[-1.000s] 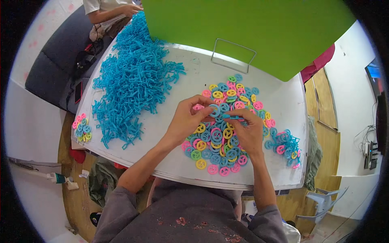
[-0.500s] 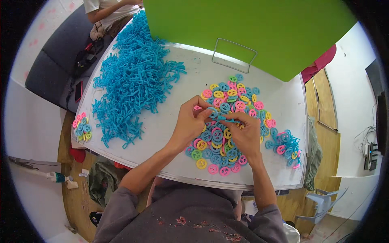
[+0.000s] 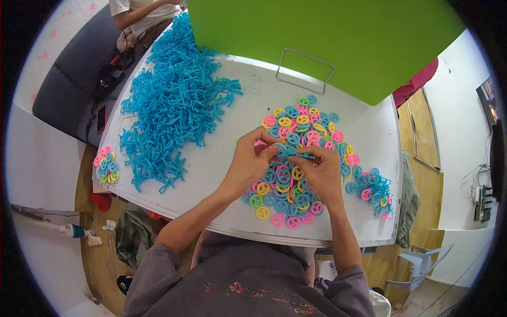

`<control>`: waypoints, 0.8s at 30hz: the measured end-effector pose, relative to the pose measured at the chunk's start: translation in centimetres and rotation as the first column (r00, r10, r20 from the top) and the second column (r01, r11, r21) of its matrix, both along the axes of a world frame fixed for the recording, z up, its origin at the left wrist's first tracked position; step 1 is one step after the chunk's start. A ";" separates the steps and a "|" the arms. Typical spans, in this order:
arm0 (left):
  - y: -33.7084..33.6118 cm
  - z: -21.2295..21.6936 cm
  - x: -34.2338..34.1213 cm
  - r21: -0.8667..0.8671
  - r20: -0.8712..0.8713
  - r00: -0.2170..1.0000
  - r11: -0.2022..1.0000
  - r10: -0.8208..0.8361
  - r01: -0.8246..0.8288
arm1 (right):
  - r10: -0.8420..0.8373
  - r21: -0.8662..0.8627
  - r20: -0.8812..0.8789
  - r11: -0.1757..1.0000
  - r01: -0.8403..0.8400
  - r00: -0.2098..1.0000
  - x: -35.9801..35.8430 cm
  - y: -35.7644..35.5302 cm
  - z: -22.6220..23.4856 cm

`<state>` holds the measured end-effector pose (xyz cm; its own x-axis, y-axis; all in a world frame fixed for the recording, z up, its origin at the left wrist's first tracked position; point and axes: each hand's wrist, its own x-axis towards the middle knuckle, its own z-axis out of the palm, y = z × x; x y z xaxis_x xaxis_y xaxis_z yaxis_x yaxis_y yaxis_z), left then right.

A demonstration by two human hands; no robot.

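Observation:
Over a heap of small plastic wheels (image 3: 282,177) in pink, yellow, green and blue, both of my hands are closed and nearly touching. My left hand (image 3: 249,165) pinches a blue wheel (image 3: 281,151) between thumb and fingertips. A bit of pink shows by its curled fingers; whether it is held cannot be told. My right hand (image 3: 322,171) grips a thin blue plastic stick-like piece (image 3: 306,156), its inner end against the wheel. The exact joint between wheel and piece is partly hidden by my fingers.
A large pile of blue plastic pieces (image 3: 174,100) covers the table's left side. Small clusters of wheels (image 3: 108,166) and of finished-looking parts (image 3: 374,193) lie at the left and right edges. A green panel (image 3: 327,42) with a wire handle (image 3: 305,68) stands behind. Another person (image 3: 142,18) sits far left.
The blue wheel and blue piece have come closer together between my fingertips, and the wheel has tilted slightly. My hands have otherwise barely moved.

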<state>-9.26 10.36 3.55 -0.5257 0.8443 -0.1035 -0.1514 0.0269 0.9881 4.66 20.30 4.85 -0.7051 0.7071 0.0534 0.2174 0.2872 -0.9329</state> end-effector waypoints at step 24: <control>0.0 -0.6 0.2 0.137 0.107 0.993 0.988 0.052 -0.067 | -0.127 0.293 -0.164 0.941 0.171 0.978 -0.4 -1.6 0.0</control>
